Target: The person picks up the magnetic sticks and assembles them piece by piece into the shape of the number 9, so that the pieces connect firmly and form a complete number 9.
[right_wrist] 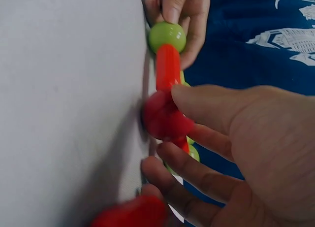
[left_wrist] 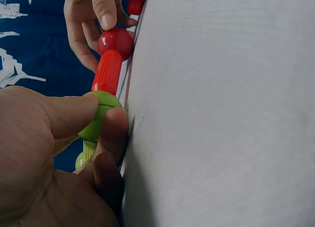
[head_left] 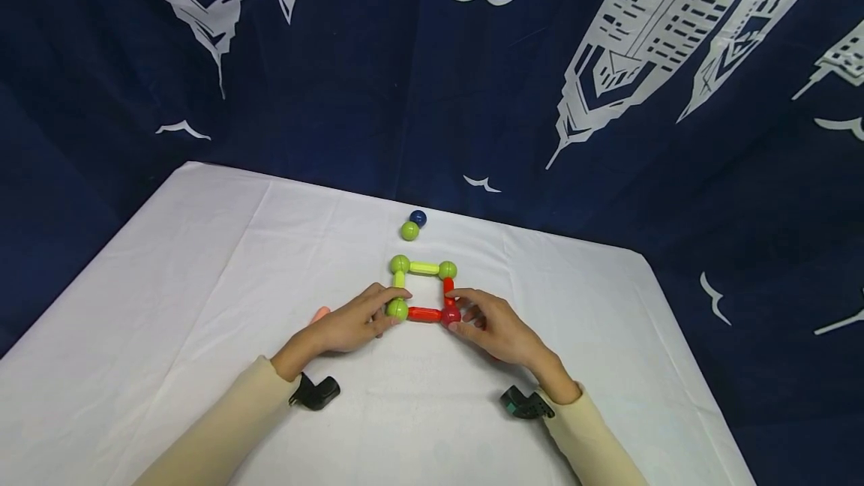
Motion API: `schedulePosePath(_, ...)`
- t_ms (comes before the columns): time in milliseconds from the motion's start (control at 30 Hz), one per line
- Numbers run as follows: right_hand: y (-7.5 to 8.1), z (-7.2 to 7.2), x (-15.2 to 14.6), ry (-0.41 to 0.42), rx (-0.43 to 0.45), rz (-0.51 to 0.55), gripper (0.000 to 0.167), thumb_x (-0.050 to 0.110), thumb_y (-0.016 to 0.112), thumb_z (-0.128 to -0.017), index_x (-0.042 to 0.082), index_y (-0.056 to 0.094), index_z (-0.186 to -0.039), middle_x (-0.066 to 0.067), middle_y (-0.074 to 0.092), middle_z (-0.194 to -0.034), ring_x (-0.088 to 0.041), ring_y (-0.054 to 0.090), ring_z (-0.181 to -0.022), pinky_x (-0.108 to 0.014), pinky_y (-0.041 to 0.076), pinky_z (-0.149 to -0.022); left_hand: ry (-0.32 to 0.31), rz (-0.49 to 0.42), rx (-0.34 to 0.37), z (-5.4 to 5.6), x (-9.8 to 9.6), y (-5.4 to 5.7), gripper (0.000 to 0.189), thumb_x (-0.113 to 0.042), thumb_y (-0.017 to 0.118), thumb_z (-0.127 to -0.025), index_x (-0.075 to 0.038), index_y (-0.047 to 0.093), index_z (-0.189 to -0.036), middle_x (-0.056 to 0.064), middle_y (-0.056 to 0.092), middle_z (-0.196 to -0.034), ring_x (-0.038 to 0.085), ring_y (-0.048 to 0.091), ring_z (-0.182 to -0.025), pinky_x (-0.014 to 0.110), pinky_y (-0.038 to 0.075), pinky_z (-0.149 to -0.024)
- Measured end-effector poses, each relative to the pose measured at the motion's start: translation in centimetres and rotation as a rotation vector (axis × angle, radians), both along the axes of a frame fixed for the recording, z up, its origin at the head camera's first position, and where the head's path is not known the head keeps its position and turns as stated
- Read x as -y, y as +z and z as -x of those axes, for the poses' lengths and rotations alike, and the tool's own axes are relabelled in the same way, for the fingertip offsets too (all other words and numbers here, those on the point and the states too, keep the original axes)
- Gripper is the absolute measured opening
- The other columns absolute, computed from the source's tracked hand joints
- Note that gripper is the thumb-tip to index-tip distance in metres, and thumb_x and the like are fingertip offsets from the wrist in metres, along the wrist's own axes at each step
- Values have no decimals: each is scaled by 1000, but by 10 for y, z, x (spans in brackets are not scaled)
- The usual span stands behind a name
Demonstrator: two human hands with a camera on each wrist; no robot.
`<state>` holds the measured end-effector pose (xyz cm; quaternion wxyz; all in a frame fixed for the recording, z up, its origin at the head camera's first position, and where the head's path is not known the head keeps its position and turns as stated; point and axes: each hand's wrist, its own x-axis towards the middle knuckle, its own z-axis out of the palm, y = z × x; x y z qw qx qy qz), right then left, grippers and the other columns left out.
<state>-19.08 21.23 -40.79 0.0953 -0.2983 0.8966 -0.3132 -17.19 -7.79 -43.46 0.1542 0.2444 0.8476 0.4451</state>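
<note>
Colored rods and balls form a four-sided frame on the white cloth. Its near side is a red rod [head_left: 424, 314] between a green ball [head_left: 397, 310] and a red ball [head_left: 451, 315]. My left hand [head_left: 354, 321] pinches that green ball between thumb and finger, as the left wrist view shows. With thumb and fingers, my right hand [head_left: 499, 327] holds the red ball at the other near corner. A yellow-green rod [head_left: 424, 268] joins two green balls along the far side. Another red rod [head_left: 448, 287] makes the right side, partly covered by my fingers.
Beyond the frame, a loose dark blue ball [head_left: 418, 217] touches a loose green ball [head_left: 409, 231]. An orange-pink piece [head_left: 320, 313] lies behind my left hand. A red piece [right_wrist: 133, 214] is near my right hand. A dark blue curtain [head_left: 337, 96] hangs behind the table.
</note>
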Motion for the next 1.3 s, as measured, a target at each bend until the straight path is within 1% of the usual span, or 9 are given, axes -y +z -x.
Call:
schedulePosePath(167, 11, 2, -7, -10, 23, -10, 49, 21, 74, -91, 7, 58, -135, -7, 66, -120, -24, 63, -101, -41, 55, -88, -6, -9, -14, 1, 1, 0, 45, -14, 55, -103, -17, 44, -147, 7, 47, -107, 10, 52, -75, 24, 43, -75)
schedulePosePath(333, 18, 3, -20, -36, 11, -29, 46, 22, 76, -90, 7, 61, -131, -7, 66, -119, -26, 63, -101, -45, 54, -89, -21, -16, -16, 2, 0, 0, 45, -14, 55, -103, -16, 44, -147, 7, 47, -108, 10, 52, -75, 24, 43, -76)
schedulePosePath(533, 20, 1, -34, -20, 4, -75, 44, 24, 76, -90, 7, 63, -129, -7, 66, -120, -25, 63, -102, -43, 54, -88, -23, -10, -14, 2, 1, 2, 45, -14, 55, -103, -16, 44, -147, 7, 47, -108, 10, 52, -76, 23, 44, -76)
schedulePosePath(667, 21, -3, -43, -12, 28, -88, 42, 21, 75, -91, 9, 63, -129, -8, 65, -123, -22, 63, -100, -41, 55, -88, -22, -9, -3, 1, 2, 2, 45, -15, 55, -104, -16, 44, -147, 7, 47, -108, 10, 52, -77, 23, 44, -76)
schedulePosePath(867, 18, -6, -53, 36, 87, -64, 39, 10, 72, -91, 10, 63, -129, -8, 65, -124, -15, 63, -92, -33, 54, -85, -4, -3, 11, -1, 3, 1, 47, -15, 53, -104, -17, 39, -149, 8, 46, -108, 10, 54, -74, 25, 43, -76)
schedulePosePath(1000, 16, -6, -57, 79, 124, -56, 42, 2, 69, -90, 9, 61, -130, -10, 64, -125, -16, 62, -92, -29, 54, -84, 14, 10, 11, -2, 2, 1, 50, -16, 53, -105, -16, 34, -151, 10, 46, -116, 10, 55, -74, 25, 44, -75)
schedulePosePath(1100, 17, -7, -57, 97, 160, -83, 45, 6, 72, -90, 10, 59, -132, -10, 62, -123, -16, 62, -90, -26, 54, -82, 33, 10, 20, -3, 0, 0, 51, -16, 52, -105, -15, 30, -151, 12, 45, -123, 9, 55, -76, 26, 45, -75)
schedulePosePath(1200, 17, -8, -58, 101, 184, -120, 47, 15, 76, -89, 12, 58, -133, -7, 60, -115, -12, 61, -85, -24, 53, -78, 49, 11, 41, -3, -2, 1, 53, -16, 52, -105, -16, 28, -152, 13, 43, -126, 10, 56, -78, 27, 46, -76)
schedulePosePath(1300, 15, -9, -57, 112, 182, -142, 47, 19, 76, -90, 12, 58, -133, -4, 59, -106, -10, 59, -82, -23, 52, -76, 58, 14, 52, -3, -3, 1, 53, -15, 51, -105, -16, 26, -153, 13, 43, -127, 10, 56, -78, 28, 46, -77)
